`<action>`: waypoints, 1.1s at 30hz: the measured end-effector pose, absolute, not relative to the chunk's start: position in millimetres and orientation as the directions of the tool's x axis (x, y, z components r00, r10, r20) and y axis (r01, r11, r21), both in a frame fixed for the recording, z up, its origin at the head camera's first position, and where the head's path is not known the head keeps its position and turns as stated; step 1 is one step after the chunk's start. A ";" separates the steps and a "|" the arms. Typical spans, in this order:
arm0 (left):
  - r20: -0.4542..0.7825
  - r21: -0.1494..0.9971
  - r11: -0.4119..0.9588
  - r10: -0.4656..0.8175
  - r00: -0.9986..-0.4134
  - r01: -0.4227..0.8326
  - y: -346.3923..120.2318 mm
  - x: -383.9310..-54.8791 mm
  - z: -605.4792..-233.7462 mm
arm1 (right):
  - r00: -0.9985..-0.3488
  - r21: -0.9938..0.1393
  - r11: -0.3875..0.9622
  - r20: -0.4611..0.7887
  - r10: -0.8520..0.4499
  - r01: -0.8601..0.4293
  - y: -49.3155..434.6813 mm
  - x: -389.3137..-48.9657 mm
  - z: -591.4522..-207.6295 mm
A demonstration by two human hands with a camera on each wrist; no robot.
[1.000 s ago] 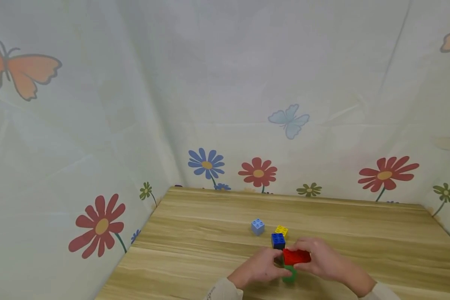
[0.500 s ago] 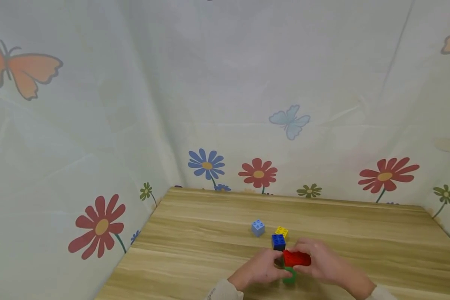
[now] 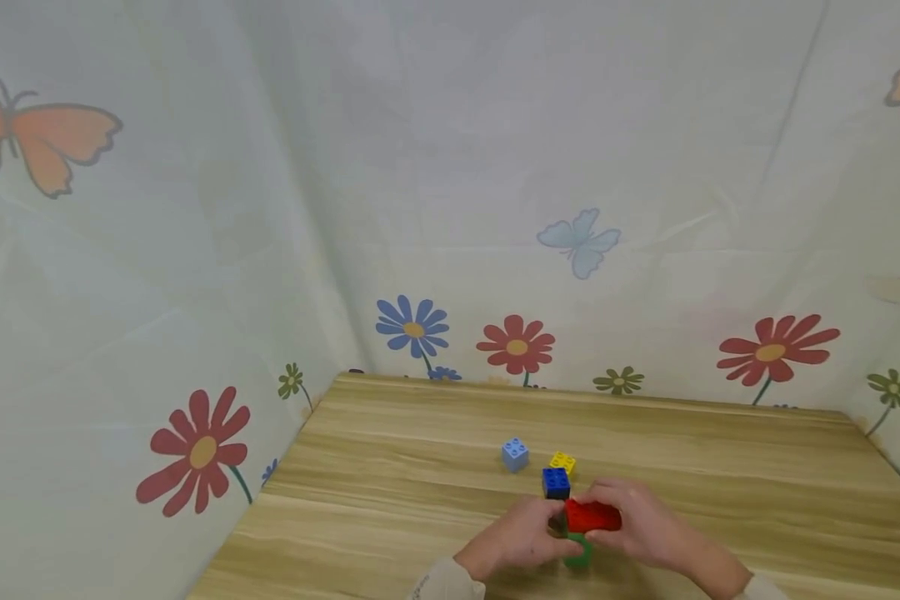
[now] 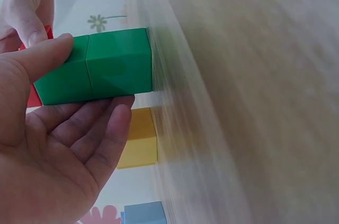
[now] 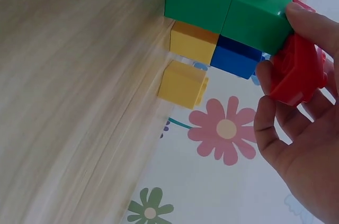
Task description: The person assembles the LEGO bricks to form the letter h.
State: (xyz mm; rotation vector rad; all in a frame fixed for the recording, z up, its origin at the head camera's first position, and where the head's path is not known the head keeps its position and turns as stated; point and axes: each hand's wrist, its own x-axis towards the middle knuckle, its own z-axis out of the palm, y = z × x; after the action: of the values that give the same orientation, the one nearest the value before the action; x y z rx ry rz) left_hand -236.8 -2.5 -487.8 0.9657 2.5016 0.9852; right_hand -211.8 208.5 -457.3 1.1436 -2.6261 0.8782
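Note:
Two green bricks (image 5: 217, 7) stand stacked on the wooden table. A longer red brick (image 3: 594, 516) lies across the top of the stack and juts out to the right, its hollow underside partly visible in the right wrist view. My left hand (image 3: 521, 537) holds the upper green brick between thumb and fingers. With thumb and fingertips, my right hand (image 3: 648, 525) grips the overhanging red brick. Fingers hide part of the joint between red and green, so I cannot tell how firmly they are joined.
Just behind the stack, a dark blue brick (image 3: 556, 482) sits on a yellow brick (image 5: 192, 43). Another yellow brick (image 3: 563, 462) stands farther back. A light blue brick (image 3: 515, 454) is at the back left. Printed cloth (image 3: 450, 167) rises behind the table (image 3: 390, 467).

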 end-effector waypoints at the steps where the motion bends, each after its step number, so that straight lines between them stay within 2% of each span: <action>1: -0.019 0.683 0.544 0.681 -0.732 0.488 -2.7 -236.9 -488.2 | -0.706 -0.459 0.546 0.338 -0.623 -0.701 208.8 -211.5 -456.9; 6: -0.022 0.689 0.534 0.692 -0.722 0.490 -4.1 -236.9 -489.9 | -0.739 -0.471 0.584 0.273 -0.616 -0.661 208.2 -209.4 -455.1; 10: -0.025 0.703 0.528 0.688 -0.725 0.476 -7.5 -237.4 -489.5 | -0.749 -0.501 0.576 0.274 -0.603 -0.646 208.6 -208.3 -454.6; 15: -0.036 0.733 0.512 0.686 -0.727 0.447 -11.2 -237.1 -487.6 | -0.758 -0.609 0.485 0.335 -0.560 -0.628 215.4 -209.7 -451.0; 20: -0.037 0.757 0.492 0.689 -0.724 0.430 -16.4 -237.9 -487.2 | -0.748 -0.625 0.432 0.427 -0.508 -0.650 222.6 -219.5 -447.1; 24: -0.037 0.779 0.470 0.696 -0.717 0.415 -20.7 -238.8 -487.5 | -0.759 -0.634 0.430 0.448 -0.472 -0.642 226.3 -228.3 -447.1; 33: -0.042 0.785 0.474 0.684 -0.728 0.400 -28.4 -240.8 -486.5 | -0.811 -0.654 0.502 0.333 -0.480 -0.566 225.4 -245.4 -455.7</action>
State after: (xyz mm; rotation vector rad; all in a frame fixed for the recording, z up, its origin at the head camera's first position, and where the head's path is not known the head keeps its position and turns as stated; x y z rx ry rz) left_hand -240.8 -28.4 -486.5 0.9126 2.3750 1.1279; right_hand -245.4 225.4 -455.7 0.9183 -2.6281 1.2054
